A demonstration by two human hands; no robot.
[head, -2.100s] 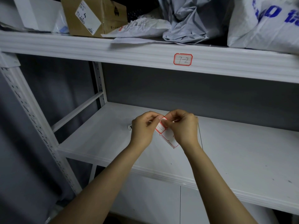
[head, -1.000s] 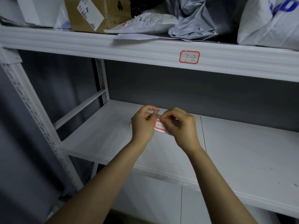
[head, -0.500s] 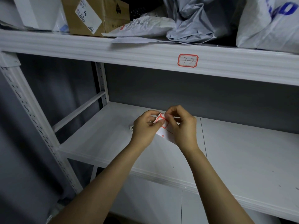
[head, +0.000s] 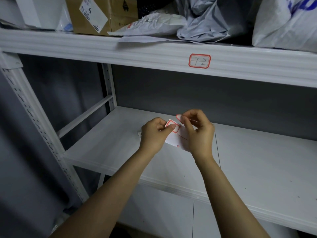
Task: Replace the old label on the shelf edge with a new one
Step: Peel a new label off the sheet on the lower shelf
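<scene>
A red-bordered label marked "7-2" [head: 199, 60] is stuck on the white front edge of the upper shelf [head: 120, 50]. Below it, over the lower shelf [head: 257, 169], my left hand [head: 154, 134] pinches a white backing sheet [head: 173, 140] that carries one red-bordered sticker [head: 172, 125] under my thumb. My right hand [head: 199, 133] pinches a second red-bordered sticker [head: 178, 117] by its edge, lifted a little above and to the right of the sheet. Whether anything is written on either sticker is too blurred to read.
The upper shelf holds a cardboard box [head: 101, 14], grey mailer bags [head: 202, 19] and a white bag with blue print [head: 288, 24]. A perforated white upright [head: 34, 121] stands at the left. A small pale object [head: 139, 133] lies on the lower shelf behind my left hand.
My hands were pressed together on the sticker sheet. My right hand has since drawn up and to the right, peeling one sticker away from the sheet, which stays in my left hand.
</scene>
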